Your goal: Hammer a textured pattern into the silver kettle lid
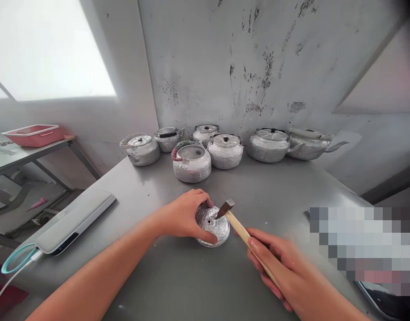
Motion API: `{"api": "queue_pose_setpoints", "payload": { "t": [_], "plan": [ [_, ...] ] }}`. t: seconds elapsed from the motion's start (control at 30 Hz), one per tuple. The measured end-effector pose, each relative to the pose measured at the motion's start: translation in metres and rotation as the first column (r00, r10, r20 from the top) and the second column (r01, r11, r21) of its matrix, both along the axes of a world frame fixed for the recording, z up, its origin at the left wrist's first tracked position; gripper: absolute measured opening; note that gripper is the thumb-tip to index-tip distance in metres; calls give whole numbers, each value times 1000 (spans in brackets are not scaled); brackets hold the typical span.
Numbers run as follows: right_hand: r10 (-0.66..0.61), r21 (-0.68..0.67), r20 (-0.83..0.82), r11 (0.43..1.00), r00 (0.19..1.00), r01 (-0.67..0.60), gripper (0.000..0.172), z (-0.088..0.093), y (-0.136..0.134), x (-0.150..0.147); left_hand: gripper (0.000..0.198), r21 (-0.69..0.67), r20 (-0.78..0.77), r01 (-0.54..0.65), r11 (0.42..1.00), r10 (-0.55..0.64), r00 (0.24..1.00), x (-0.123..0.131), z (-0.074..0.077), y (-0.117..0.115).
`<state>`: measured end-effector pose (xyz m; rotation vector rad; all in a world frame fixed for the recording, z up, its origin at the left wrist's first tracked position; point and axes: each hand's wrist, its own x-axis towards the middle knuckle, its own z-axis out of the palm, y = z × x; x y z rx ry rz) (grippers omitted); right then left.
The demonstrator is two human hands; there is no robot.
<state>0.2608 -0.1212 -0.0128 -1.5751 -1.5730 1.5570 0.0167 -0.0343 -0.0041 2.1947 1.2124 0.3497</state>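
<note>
A round silver kettle lid [221, 229] with a dented surface and a small hole near its middle lies on the grey table. My left hand [186, 216] grips the lid by its left edge, fingers behind and thumb in front. My right hand [275, 263] is wrapped round the pale wooden handle of a small hammer [240, 227]. The hammer's dark, wedge-shaped head is over the lid, its narrow end close to the hole; I cannot tell whether it touches. Beyond the lid stands a lidless kettle [192, 169] with a wrapped red and dark handle.
Several dented metal kettles [225, 154] stand along the back by the stained wall. A white power bank [76, 223] with a cable lies at the left. A pink basket [37, 136] sits on a side table. At the right edge is a blurred-out, phone-like object [378, 292].
</note>
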Motion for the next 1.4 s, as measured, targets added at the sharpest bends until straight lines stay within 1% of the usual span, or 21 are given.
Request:
{"api": "queue_pose_setpoints", "payload": {
  "t": [0.03,0.17,0.33,0.4,0.5,0.63,0.73,0.8,0.87,0.93,1.0,1.13,1.23,1.33,1.4],
  "plan": [
    [2,-3,-5,1000,1000,-2,41,0,0,0,64,-1,1,-1,1000,1,1000,0,0,0],
    [-3,52,-54,999,999,6,41,-2,-1,-2,64,3,7,12,1000,-12,1000,0,-1,1],
    [7,83,-27,997,1000,-5,43,-4,-1,-2,65,-5,8,7,1000,-7,1000,0,-1,0],
    [22,74,-36,997,999,-20,44,-4,-1,-1,65,-4,9,8,1000,-8,1000,0,0,0],
    [47,18,17,999,999,-47,45,-3,-2,0,63,0,4,6,1000,-6,1000,1,0,0],
    [5,46,-30,999,1000,-4,45,-3,-3,-1,65,3,4,14,1000,-14,1000,1,2,0],
    [10,15,-7,1000,1000,-10,45,-5,-2,-1,63,3,5,7,1000,-7,1000,0,2,-1],
    [21,45,-13,999,1000,-20,47,-6,-1,-1,64,0,10,6,1000,-6,1000,0,2,-1],
    [16,79,-59,997,998,-11,48,-7,0,-1,65,-5,11,8,1000,-8,1000,0,2,-1],
    [20,53,-66,998,998,-17,46,-5,0,-1,64,-3,8,5,1000,-5,1000,0,1,-1],
    [17,17,-36,1000,999,-17,45,-3,-1,-1,64,1,9,4,1000,-4,1000,0,1,-1],
    [-38,10,-56,999,998,39,46,1,-1,-2,66,1,8,11,1000,-11,1000,0,1,0],
    [-32,-18,-7,999,999,32,46,2,0,-3,65,4,7,5,1000,-5,1000,-1,1,-1],
    [-90,-16,-46,996,995,90,47,3,1,-4,66,5,12,9,1000,-9,1000,-1,1,-1],
    [-107,-65,-23,992,994,105,47,3,1,-4,66,9,8,8,1000,-8,1000,-1,0,-1]
  ]
}}
